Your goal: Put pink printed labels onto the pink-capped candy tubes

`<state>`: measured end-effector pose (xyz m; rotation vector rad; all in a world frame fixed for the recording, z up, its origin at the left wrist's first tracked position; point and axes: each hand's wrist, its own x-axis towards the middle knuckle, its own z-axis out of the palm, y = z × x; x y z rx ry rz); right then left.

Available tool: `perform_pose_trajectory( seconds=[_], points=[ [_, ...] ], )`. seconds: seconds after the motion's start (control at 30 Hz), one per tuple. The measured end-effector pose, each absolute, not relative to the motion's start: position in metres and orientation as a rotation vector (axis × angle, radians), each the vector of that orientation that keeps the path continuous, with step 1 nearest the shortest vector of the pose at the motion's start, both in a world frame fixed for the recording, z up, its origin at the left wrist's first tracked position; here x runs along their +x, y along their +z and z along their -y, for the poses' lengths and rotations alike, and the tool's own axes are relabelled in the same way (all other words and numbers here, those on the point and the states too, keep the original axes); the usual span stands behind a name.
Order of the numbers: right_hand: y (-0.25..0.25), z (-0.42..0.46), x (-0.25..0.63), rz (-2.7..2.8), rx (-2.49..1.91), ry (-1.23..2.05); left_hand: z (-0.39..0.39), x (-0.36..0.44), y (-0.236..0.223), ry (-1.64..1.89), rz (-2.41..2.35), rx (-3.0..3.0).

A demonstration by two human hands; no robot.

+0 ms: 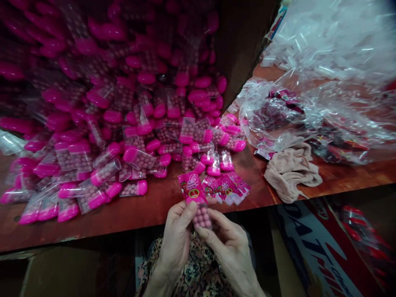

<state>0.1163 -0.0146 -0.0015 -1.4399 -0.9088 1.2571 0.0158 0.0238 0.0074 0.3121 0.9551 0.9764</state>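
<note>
Between my two hands, just past the table's front edge, is a small clear candy container (202, 216) full of round pink candies. A pink printed label sleeve (191, 186) sits at its far end, partly over it. My left hand (179, 231) pinches the sleeve and container with the thumb on top. On the other side, my right hand (227, 239) grips the container's near end between thumb and fingers. Several more pink label sleeves (229, 187) lie fanned on the table right beyond my hands. The container's pink cap is not visible.
A large heap of pink-capped candy containers (142, 159) spills from a cardboard box (244, 45) onto the reddish table (123, 214). At right lie a crumpled beige cloth (291, 171) and clear plastic bags (278, 119) with dark pink wrappers. A printed carton (324, 247) stands below the edge.
</note>
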Motion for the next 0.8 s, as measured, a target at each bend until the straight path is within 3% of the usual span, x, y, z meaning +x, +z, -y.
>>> perform_pose_trajectory(
  seconds=[0.27, 0.8],
  points=[
    [-0.009, 0.018, 0.116, 1.066, -1.468, 1.263, -0.024, 0.015, 0.003, 1.016, -0.968, 0.334],
    [-0.013, 0.014, 0.116, 0.552, -1.430, 1.310, -0.010, 0.027, 0.002, 0.888, -0.929, 0.329]
  ],
)
